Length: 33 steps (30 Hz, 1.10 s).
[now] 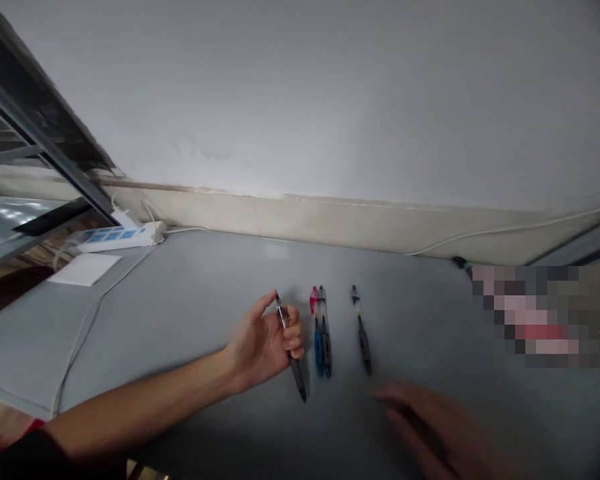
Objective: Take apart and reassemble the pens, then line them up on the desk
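Observation:
My left hand (267, 340) is wrapped round a dark pen (296, 375), palm up, with the thumb near the pen's upper end. Just right of it, a blue pen with a red top (319, 347) and a black pen (327, 343) lie side by side on the grey table (180, 307). Another black pen (363, 337) lies apart, farther right. My right hand (425, 420) is low at the right, near that pen's lower end. It is blurred, with thumb and fingers apart and nothing visible between them.
A white power strip (125, 237) with plugs and cables stands at the back left, beside a flat white sheet or box (85, 269). One white cable (93, 307) runs down the table's left side. Behind the table is a wall (300, 120). A pixelated patch covers the right edge.

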Motion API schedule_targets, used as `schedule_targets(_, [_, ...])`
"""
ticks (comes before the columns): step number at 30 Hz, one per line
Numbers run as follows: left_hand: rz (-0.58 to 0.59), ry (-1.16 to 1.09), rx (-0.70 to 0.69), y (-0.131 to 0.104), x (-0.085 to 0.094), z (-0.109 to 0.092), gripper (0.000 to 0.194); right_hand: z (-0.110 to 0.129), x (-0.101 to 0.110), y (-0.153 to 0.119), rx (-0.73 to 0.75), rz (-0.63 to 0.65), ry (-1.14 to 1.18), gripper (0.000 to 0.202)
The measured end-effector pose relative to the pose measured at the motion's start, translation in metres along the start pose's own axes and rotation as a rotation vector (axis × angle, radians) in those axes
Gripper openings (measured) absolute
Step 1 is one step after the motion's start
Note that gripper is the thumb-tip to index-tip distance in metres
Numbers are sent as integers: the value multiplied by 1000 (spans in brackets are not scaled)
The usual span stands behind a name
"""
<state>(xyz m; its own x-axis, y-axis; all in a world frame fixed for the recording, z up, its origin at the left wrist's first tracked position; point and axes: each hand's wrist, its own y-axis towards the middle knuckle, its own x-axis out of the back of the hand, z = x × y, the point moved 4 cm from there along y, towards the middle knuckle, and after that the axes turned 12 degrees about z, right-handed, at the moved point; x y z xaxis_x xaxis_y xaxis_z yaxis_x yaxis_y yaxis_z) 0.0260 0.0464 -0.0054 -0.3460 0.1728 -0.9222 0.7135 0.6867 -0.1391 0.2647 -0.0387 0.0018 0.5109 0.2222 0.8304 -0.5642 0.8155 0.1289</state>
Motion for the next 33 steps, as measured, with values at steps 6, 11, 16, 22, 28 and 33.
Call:
schedule_targets(6, [-43,68,-90,-1,1,-9,39,-9,8,20,68,-10,-230,30])
schedule_targets(11, [-60,127,-117,-4,2,-12,36,-14,-4,24,144,40,-412,40])
schedule_targets(16, [-113,161,-111,-12,0,-7,46,-14,-14,24,226,135,-556,60])
schedule_targets(22, [-179,290,-168,-20,-5,6,60,-2,-3,25,280,97,-567,49])
schedule_targets(28, [-176,560,-303,-34,5,19,50,0,7,15,310,-2,-495,45])
schedule_targets(33, [95,805,-159,-45,-7,37,29,-8,22,-9,109,-167,-252,35])
